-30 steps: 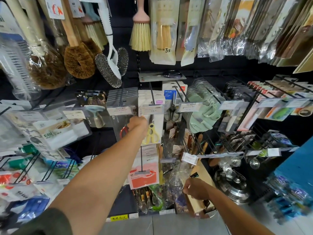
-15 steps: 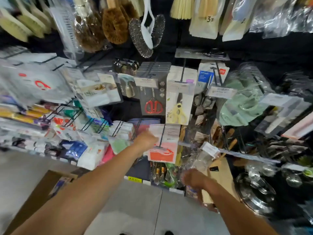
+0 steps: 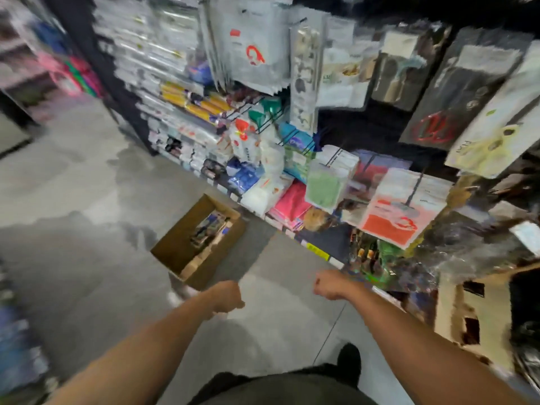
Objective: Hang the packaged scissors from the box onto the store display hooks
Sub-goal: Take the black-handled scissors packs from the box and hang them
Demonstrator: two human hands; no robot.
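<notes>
Cardboard box [image 3: 178, 252] on the floor, just beyond my left hand [image 3: 226, 296], more packaged scissors [image 3: 209, 229] lying inside. Left fingers curled in, holding nothing. Right hand [image 3: 328, 285] too: loose fist, empty. Up right of it, the red-handled scissors pack [image 3: 432, 130] hangs on the rack, blurred. I'm between hangs, I'd say. Next: reach down, grab 1 pack.

- Left hand [image 3: 228, 296] loosely curled into a fist, empty, knuckles forward, bare forearm stretched out from lower left.
- Right hand [image 3: 328, 285] likewise curled, empty, bare forearm reaching in from lower right.
- Hands held apart at similar height, blurred.
</notes>
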